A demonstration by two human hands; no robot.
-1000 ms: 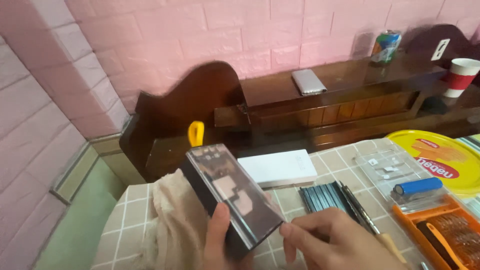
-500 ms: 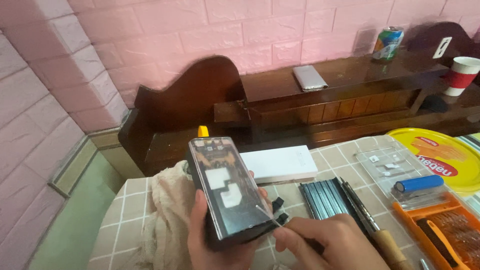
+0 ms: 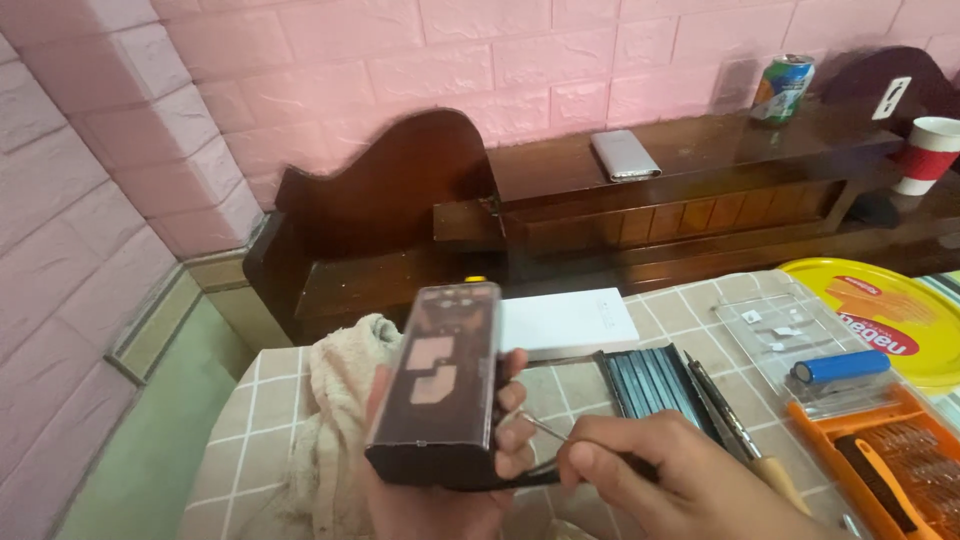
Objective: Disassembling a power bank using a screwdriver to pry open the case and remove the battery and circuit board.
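The left hand (image 3: 440, 480) grips one dark phone frame (image 3: 437, 385), its fingers (image 3: 512, 400) curled round the right edge and the palm behind it. The frame is held up above the near edge of the tiled table (image 3: 270, 400), its long axis running near to far, the far end raised and tipped slightly right, the open inner face turned towards the camera. The right hand (image 3: 680, 485) is closed on one pair of thin metal tweezers (image 3: 545, 432), pinched between thumb and fingers; the tips point left and touch the frame's near right side.

Just left of the frame lies one crumpled beige cloth (image 3: 330, 400). Behind it, one white flat box (image 3: 565, 322) lies on the table. To the right sit one row of dark metal strips (image 3: 650, 378), one wooden-handled tool (image 3: 745, 440) pointing far-left, one clear plastic tray (image 3: 790, 335), one blue cylindrical cell (image 3: 840, 367), one orange tool case (image 3: 880, 450) and one yellow round lid (image 3: 880, 310). On the far wooden shelf (image 3: 700, 160) rest one grey slab-shaped device (image 3: 625, 155), one drinks can (image 3: 782, 88) and one red and white cup (image 3: 928, 152).
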